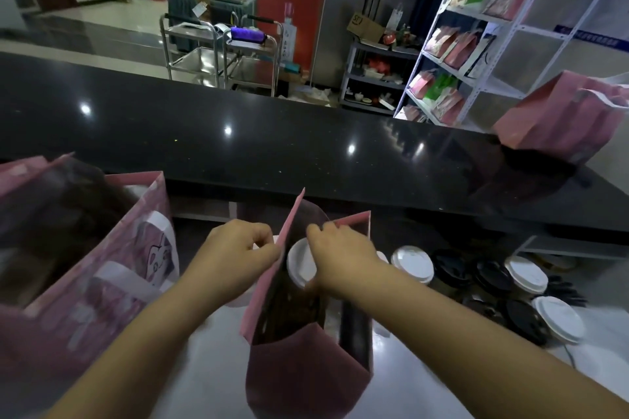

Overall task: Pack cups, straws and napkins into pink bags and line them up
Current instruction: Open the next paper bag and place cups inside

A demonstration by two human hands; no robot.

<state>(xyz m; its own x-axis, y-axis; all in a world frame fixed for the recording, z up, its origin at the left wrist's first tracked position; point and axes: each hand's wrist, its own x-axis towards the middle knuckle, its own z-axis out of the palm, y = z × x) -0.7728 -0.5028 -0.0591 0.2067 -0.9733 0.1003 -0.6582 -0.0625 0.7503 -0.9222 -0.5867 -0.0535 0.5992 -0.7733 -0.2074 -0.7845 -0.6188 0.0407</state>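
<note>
Matt pink paper bag (306, 367), glossy black stone counter (272, 146), smooth white plastic lid (301, 264).

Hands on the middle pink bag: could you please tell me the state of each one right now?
Left hand: pinches the left rim of the pink bag.
Right hand: pinches its right rim.

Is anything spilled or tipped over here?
Nothing is spilled. The far pink bag at the right end of the black counter looks tilted, though the wide lens may cause that. The lidded cups stand upright.
</note>
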